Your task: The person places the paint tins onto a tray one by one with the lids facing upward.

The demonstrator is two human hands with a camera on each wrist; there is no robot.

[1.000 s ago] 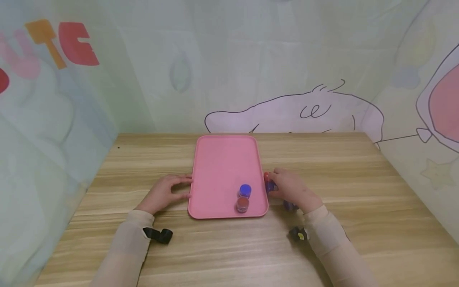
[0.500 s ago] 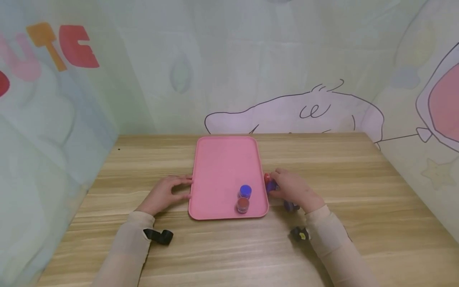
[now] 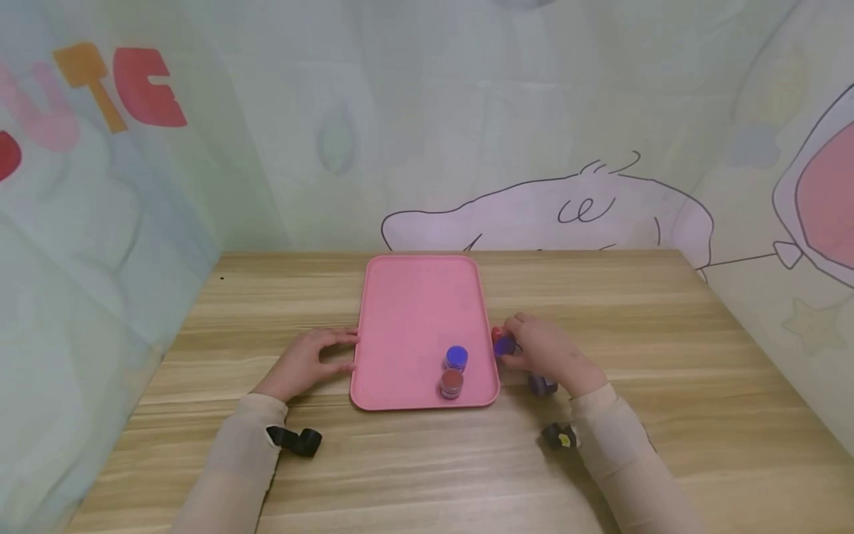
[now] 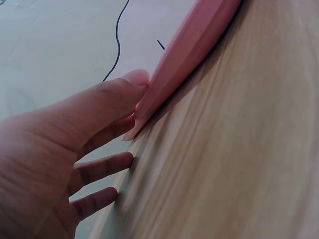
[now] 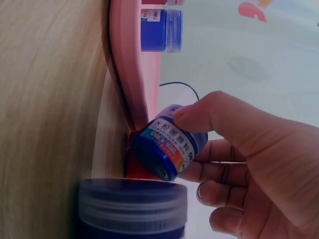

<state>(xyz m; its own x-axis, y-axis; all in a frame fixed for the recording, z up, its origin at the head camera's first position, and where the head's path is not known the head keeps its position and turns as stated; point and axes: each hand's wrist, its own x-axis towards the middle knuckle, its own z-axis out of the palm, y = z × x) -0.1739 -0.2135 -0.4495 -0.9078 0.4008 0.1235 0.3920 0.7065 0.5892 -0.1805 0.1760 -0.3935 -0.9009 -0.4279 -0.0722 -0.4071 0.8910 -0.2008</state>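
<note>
Right grip (image 3: 550,356) pinches a tilted gouache jar (image 5: 170,144); left grip (image 3: 305,361), outstretched, touches the pink tray (image 3: 416,304) beside it, likely for steadiness.

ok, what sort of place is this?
Probably a booth set up for tabletop work: pale cartoon-printed backdrop on three sides, wide wood-grain table, pink rectangular tray on it.
</note>
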